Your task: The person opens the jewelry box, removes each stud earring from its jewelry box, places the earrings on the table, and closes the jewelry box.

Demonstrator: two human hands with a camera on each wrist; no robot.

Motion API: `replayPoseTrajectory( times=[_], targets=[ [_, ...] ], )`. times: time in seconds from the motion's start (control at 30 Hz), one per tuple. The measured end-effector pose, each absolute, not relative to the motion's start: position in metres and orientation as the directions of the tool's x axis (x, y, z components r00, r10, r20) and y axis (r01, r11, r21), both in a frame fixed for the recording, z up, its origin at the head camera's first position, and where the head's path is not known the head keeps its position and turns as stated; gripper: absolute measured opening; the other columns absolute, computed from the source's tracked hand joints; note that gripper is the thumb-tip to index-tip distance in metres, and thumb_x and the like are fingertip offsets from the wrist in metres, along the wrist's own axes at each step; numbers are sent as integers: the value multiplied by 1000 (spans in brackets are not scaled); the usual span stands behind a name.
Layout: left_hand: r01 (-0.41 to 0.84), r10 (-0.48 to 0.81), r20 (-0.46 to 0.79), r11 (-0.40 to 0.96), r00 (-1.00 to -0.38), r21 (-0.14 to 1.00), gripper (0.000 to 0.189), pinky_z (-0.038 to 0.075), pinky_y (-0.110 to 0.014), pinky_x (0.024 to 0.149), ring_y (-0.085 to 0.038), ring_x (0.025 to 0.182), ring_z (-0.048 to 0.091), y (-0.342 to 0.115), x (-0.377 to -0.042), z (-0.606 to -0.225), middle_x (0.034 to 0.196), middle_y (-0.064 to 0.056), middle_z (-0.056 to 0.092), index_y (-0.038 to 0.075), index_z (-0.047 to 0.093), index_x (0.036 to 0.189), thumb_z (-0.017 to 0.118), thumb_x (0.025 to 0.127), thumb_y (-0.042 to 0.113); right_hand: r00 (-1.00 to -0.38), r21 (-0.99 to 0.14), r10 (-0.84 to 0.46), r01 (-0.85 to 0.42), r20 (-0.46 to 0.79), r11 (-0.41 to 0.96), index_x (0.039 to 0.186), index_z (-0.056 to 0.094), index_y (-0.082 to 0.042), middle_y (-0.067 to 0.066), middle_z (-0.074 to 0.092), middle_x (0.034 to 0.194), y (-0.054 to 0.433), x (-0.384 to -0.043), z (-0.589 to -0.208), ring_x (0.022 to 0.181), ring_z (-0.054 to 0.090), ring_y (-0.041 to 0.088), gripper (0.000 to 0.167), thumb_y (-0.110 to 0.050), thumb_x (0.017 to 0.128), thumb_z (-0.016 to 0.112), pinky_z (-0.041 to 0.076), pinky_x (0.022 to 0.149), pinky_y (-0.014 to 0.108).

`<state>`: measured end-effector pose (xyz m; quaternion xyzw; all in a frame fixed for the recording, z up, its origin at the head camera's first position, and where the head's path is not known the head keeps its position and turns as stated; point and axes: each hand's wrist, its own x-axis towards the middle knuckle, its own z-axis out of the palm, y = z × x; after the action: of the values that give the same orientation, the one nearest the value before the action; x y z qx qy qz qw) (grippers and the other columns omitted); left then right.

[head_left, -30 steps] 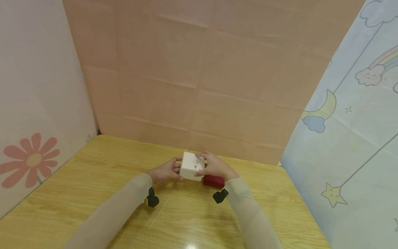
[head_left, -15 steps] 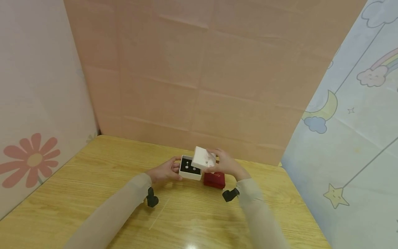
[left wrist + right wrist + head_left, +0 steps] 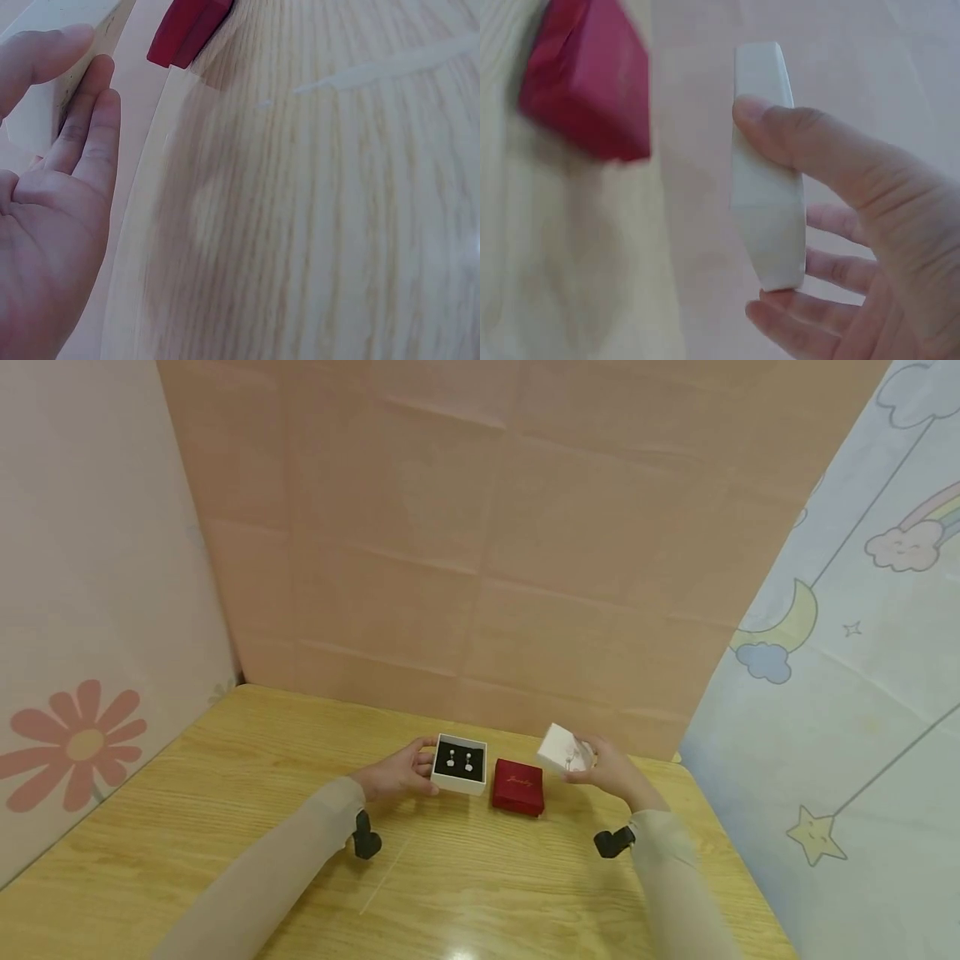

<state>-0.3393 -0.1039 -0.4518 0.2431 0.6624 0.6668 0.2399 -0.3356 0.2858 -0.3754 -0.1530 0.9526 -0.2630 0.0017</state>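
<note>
In the head view my left hand [image 3: 393, 775] grips the left side of a white jewelry box base [image 3: 459, 785]. A pair of earrings [image 3: 468, 762] lies on the black insert inside it. In the left wrist view the thumb and fingers hold the base [image 3: 37, 112] between them; its inside is hidden there. Farther right, my right hand [image 3: 613, 770] holds the white box lid [image 3: 557, 747], tilted above the table and apart from the base. The right wrist view has the thumb on one edge of the lid [image 3: 769, 187], with fingers at other edges.
Between the two hands a closed red jewelry box [image 3: 517, 787] with gold lettering sits on the wooden table [image 3: 465, 877]. A pinkish-orange cloth backdrop [image 3: 450, 568] rises behind the table, and patterned sheets hang at both sides.
The right hand has lifted the lid off the white base and carried it right, past the red box. This uncovered the earrings and the red box's top. The left hand has stayed nearly still.
</note>
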Motion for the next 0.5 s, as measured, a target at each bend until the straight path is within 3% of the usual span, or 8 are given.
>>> replayPoseTrajectory(
  times=[0.3,0.5],
  targets=[
    [-4,651,9,-18,-759,1000,87,51,-29,88,-24,125,53,-103,-341,-453,144,-23,43,8,12,148,67,83,-10,-983,-408,-181,-156,-23,900,137,42,11,31,50,133,323,-329,-408,108,53,35,90,-37,73,83,43,91,53],
    [-8,648,3,-14,-762,1000,88,51,-29,88,-27,128,51,-103,-341,-454,147,-24,40,9,11,149,67,83,-9,-978,-406,-201,-159,-61,900,137,42,13,33,47,137,329,-331,-424,122,47,46,93,-35,71,86,37,101,58]
  ],
)
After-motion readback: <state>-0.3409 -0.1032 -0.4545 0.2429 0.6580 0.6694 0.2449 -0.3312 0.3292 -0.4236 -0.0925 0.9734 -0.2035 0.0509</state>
